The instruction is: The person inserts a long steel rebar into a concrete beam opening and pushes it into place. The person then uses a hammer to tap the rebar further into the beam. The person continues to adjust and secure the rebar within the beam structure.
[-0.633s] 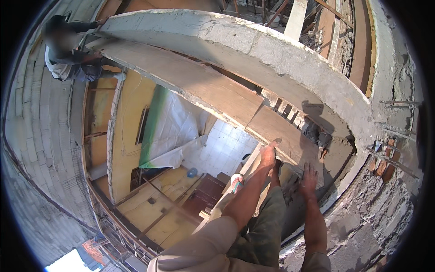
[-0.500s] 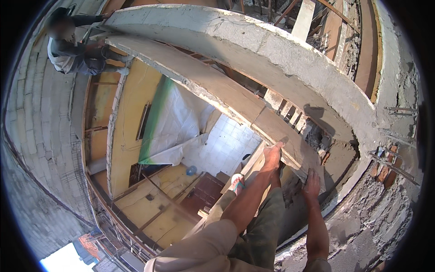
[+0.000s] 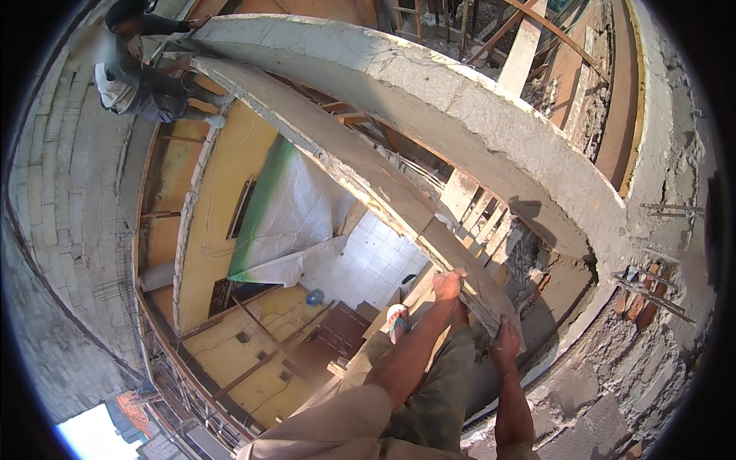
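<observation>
A long wooden board (image 3: 360, 170) with a pale, crusted edge runs from the upper left down to me, beside a grey concrete beam (image 3: 414, 92). My left hand (image 3: 448, 285) is closed round the edge of its near part. At the board's near end, my right hand (image 3: 504, 345) grips the end edge, its fingers partly hidden. A co-worker (image 3: 146, 73) at the far end has one hand on the board and the other on top of the beam.
Below lies a deep drop to a white tiled floor (image 3: 376, 249), with a white and green sheet (image 3: 284, 215) hanging beside a yellow wall (image 3: 222, 169). My sandalled foot (image 3: 398, 322) stands on a narrow ledge. Steel bars (image 3: 655, 295) stick out of rough concrete at right.
The near end of the board has swung left, away from the beam, with both my hands on it. The gap between them is wider. The co-worker leans closer to the board's far end.
</observation>
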### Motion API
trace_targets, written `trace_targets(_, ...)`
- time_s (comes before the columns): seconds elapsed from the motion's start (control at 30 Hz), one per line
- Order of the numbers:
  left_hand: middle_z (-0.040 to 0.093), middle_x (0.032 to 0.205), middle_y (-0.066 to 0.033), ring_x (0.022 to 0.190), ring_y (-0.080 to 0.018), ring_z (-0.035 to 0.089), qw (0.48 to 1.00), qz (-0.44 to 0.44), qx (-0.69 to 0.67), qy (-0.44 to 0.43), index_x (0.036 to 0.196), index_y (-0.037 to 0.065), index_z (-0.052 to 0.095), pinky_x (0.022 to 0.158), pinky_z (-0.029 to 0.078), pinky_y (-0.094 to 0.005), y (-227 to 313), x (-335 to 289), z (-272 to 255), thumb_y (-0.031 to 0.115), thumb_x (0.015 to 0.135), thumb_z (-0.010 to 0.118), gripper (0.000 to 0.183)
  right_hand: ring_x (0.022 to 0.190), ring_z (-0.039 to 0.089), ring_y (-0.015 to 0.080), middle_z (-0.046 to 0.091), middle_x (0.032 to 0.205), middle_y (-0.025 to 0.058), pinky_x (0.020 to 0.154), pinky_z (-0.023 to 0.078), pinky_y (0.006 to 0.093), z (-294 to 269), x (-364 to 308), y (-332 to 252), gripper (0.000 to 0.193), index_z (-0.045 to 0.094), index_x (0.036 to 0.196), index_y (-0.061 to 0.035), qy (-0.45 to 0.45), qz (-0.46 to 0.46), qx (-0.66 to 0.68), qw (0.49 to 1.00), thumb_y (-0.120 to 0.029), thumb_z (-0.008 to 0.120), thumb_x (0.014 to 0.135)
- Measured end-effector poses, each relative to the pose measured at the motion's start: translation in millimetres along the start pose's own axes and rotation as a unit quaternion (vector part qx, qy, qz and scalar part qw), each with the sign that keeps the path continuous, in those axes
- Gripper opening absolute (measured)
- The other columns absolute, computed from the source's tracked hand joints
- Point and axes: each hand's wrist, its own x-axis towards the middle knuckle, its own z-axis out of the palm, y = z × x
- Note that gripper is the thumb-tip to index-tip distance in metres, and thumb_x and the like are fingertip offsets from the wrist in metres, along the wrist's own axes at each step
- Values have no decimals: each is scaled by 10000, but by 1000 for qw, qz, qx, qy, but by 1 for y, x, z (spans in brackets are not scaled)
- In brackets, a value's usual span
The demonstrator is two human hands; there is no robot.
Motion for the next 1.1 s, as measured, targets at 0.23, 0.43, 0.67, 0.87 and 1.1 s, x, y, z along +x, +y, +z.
trace_targets(0.23, 554, 668, -51, 584, -176, 524, 999, -32, -17, -27, 707, 6, 607, 522, 408, -350, 15, -35, 18, 91, 630, 716, 158, 1258, 485, 369, 513, 1345, 230, 1039, 389, 421, -87, 101, 27, 883, 501, 1320, 3, -356, 148, 243, 890, -628, 696, 734)
trace_targets(0.43, 638, 830, -91, 724, -205, 581, 997, -36, -9, -61, 855, -66, 632, 689, 479, -352, 13, -22, 31, 86, 634, 721, 282, 1241, 512, 356, 509, 1347, 260, 1043, 381, 420, 47, 210, 59, 1011, 474, 1369, 1, -234, 216, 169, 933, -819, 398, 783)
trace_targets(0.67, 636, 901, -50, 816, -195, 589, 990, -27, -67, -124, 1020, -10, 614, 755, 470, -317, 11, -23, 28, 71, 643, 697, 395, 1119, 583, 395, 584, 1267, 219, 993, 430, 401, 169, 270, 120, 874, 499, 1368, -55, -177, 209, 115, 955, -754, 386, 855)
trace_targets(0.87, 656, 870, -50, 790, -167, 588, 995, -15, 89, -48, 988, -21, 619, 756, 469, -308, 67, -61, 25, 104, 676, 693, 344, 1123, 592, 360, 626, 1160, 268, 963, 437, 420, 78, 247, 56, 819, 621, 1188, 15, -269, 165, 190, 930, -707, 394, 876)
trace_targets(1.1, 667, 874, -68, 786, -177, 603, 983, 144, 98, -56, 977, -31, 631, 737, 470, -317, 85, -123, -13, 120, 669, 690, 347, 1075, 609, 379, 638, 1074, 290, 924, 431, 442, 23, 194, 28, 738, 644, 1078, 62, -261, 164, 230, 923, -625, 440, 899)
